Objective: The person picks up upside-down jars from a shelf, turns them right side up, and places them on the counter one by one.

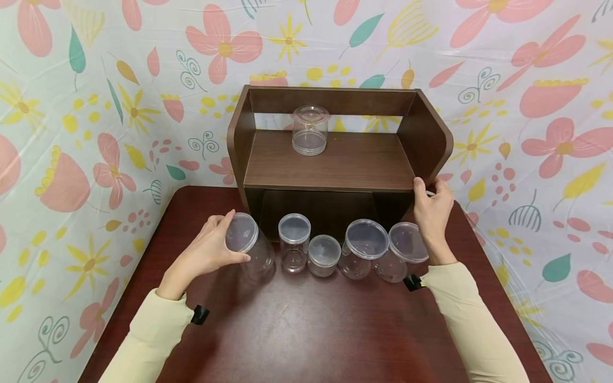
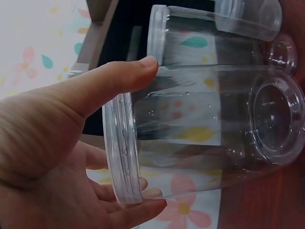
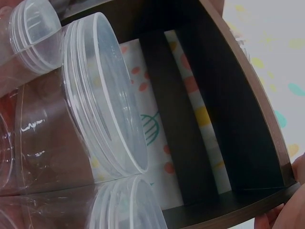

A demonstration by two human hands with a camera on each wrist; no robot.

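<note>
My left hand (image 1: 203,250) grips a tall clear plastic jar (image 1: 260,261) near its lid, at the left end of a row of jars. In the left wrist view the thumb lies on one side of the jar's lid (image 2: 125,148) and the fingers on the other. The jar's body shows no contents. My right hand (image 1: 433,213) holds the right front edge of a dark brown wooden shelf (image 1: 335,167). The right wrist view shows only parts of that hand at the edge, beside the shelf's side panel (image 3: 259,90).
Right of the held jar stand a slim jar (image 1: 293,255), a short jar (image 1: 323,258), a wide-lidded jar (image 1: 356,263) and another jar (image 1: 390,266) beside the right wrist. One clear jar (image 1: 309,135) sits on the upper shelf. The reddish-brown table (image 1: 297,330) backs onto flowered cloth (image 1: 158,80).
</note>
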